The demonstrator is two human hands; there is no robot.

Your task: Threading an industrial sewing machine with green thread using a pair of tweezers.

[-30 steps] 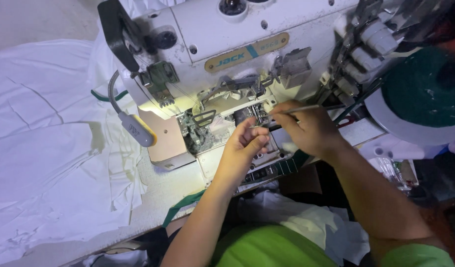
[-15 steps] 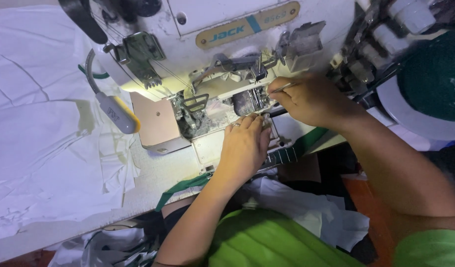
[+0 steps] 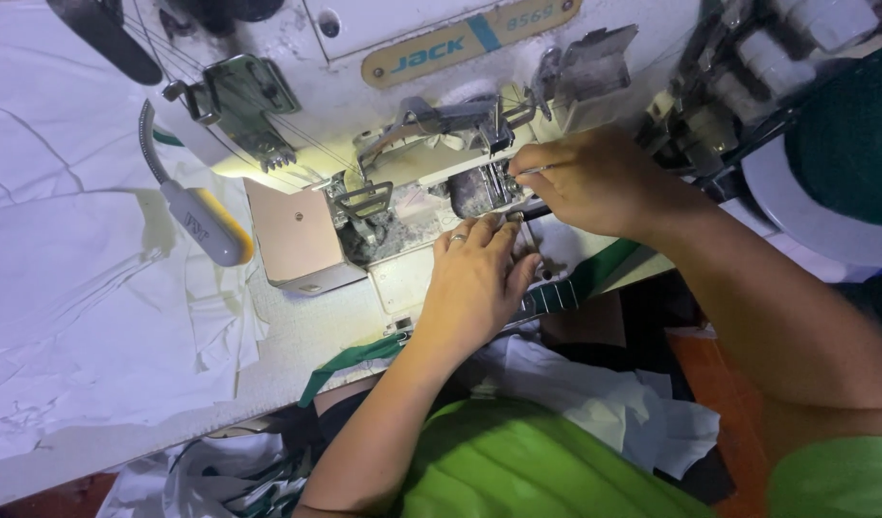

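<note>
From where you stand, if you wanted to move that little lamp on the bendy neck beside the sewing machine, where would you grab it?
Probably by the lamp head, around its white and yellow body, coming from the open left side over the white cloth. The body is thick and rounded, while the gooseneck is thin and flexes. Both the left hand and right hand are busy at the machine.

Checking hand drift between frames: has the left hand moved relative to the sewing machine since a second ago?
Yes. The left hand has slid toward the machine's needle area; its fingertips now lie just below the right hand, closer to it than before.
</note>
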